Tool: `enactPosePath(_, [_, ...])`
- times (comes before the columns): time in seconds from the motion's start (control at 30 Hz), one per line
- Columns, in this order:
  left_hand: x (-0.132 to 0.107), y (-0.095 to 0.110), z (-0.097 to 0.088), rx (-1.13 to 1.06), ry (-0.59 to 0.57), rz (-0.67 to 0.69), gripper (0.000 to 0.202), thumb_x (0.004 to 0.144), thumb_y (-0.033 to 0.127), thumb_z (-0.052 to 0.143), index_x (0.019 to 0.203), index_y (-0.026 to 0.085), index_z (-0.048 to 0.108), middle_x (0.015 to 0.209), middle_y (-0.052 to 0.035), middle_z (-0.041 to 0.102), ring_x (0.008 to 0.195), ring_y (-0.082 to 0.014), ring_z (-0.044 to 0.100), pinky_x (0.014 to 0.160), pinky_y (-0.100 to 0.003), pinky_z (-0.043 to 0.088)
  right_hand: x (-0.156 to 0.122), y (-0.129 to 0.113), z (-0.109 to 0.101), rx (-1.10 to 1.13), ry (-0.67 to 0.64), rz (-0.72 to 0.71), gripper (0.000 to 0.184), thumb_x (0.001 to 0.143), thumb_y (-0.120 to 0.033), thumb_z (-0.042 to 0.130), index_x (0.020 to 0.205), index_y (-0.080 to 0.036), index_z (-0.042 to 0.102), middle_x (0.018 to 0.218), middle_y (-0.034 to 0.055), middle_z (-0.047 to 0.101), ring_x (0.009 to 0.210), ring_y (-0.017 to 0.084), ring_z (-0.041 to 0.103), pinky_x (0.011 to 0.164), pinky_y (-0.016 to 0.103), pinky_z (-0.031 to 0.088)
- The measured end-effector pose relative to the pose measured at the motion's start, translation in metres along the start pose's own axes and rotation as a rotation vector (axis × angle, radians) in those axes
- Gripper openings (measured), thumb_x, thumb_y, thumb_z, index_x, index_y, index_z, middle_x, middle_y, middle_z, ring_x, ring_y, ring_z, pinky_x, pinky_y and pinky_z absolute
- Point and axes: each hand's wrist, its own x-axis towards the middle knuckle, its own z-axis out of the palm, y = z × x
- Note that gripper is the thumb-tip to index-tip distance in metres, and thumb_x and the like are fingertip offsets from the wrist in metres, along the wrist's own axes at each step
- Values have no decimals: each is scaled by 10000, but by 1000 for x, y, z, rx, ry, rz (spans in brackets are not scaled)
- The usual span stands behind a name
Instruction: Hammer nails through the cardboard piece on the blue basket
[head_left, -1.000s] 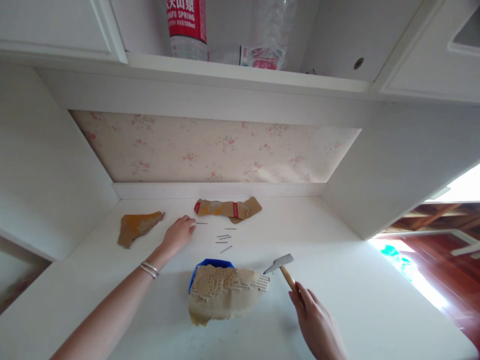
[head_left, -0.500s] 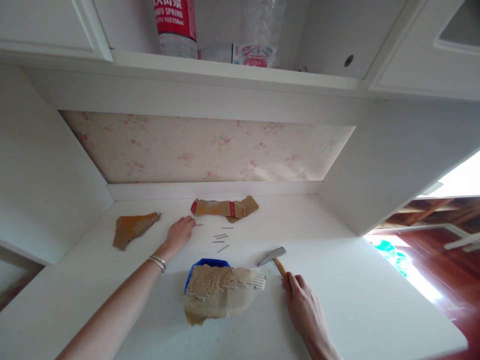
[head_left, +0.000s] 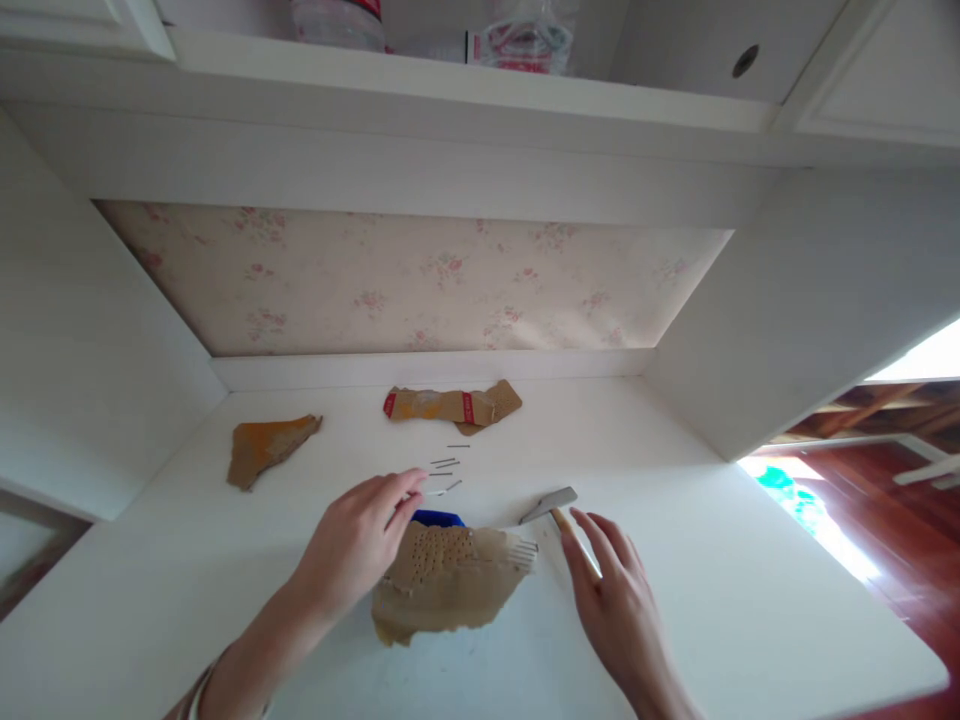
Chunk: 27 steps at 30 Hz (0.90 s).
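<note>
The left hand [head_left: 356,550] was held just above the white counter [head_left: 690,560], over the near left edge of a torn, hole-punched piece of cardboard [head_left: 450,585]. Its fingers [head_left: 409,488] were drawn close together, thumb against forefinger, with the tips pointed at a loose scatter of nails [head_left: 448,464] lying just beyond them. Whether a nail was pinched between them could not be told. The cardboard was laid over a blue box [head_left: 441,518], of which only the far rim was seen. To the right, the right hand [head_left: 619,600] was held with its fingers [head_left: 592,530] spread and loose over the wooden handle of a hammer [head_left: 551,500]. The handle was not gripped. The hammer lay flat on the counter, with its metal head just beside the right edge of the cardboard. Farther back, near the wall, a long cardboard scrap with red bands [head_left: 450,405] was seen, and well apart to the left lay a second, orange-stained scrap [head_left: 266,450]. Behind the counter a floral panel [head_left: 412,285] was fixed, and above it a shelf [head_left: 465,90] carried a bottle [head_left: 337,15].
</note>
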Motion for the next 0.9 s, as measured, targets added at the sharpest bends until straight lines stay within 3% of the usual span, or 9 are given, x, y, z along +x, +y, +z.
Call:
enactPosePath(0.1, [-1,39,-2,-41,-58,80,230,993,263,486,1207,253,567,1028,-30,732,884,-175,705,830,-303,561,14,-51,-14,249,-155,-194,341,986,-300,499,1322,-248,517,1277,92,594,1167,243,562,961,366,502])
enactPosePath(0.23, [-6,62,11,-126,-125,87,232,993,214,477,1206,273,549,1012,-13,728,897,-175,695,842,-308,556,23,-87,-12,453,-292,-313,293,997,-175,460,1234,-272,601,1086,58,691,962,206,628,861,339,531])
enactPosePath(0.4, [-17,62,28,-232,-75,-101,258,942,279,583,1196,280,540,921,7,726,786,-170,700,786,-292,568,23,-74,3,503,-228,-259,246,987,-186,477,1079,-247,697,1075,79,703,908,201,661,800,307,542])
enactPosePath(0.53, [-21,60,38,-245,-100,-242,321,855,267,674,1159,275,572,937,-3,714,633,-154,669,697,-284,574,23,-64,13,646,-206,57,200,955,-280,543,907,-227,729,932,59,742,818,195,691,697,250,557])
enactPosePath(0.63, [-22,60,47,-176,-117,-273,375,800,241,708,1156,266,590,1011,-45,706,714,-203,690,704,-318,567,23,-65,22,689,-209,224,165,900,-333,625,883,-239,760,872,31,777,794,208,714,664,239,563])
enactPosePath(0.77, [-23,59,58,-174,-190,-313,395,795,194,681,1174,269,601,1103,-59,690,930,-240,701,765,-307,552,21,-70,30,705,-237,223,172,903,-343,623,891,-248,766,864,15,783,779,199,718,682,231,558])
enactPosePath(0.9, [-25,59,62,-187,-231,-340,412,791,170,669,1183,276,600,1109,-54,685,976,-235,686,826,-309,540,20,-72,30,688,-249,180,160,918,-311,608,899,-254,756,868,-1,775,781,181,708,738,225,542])
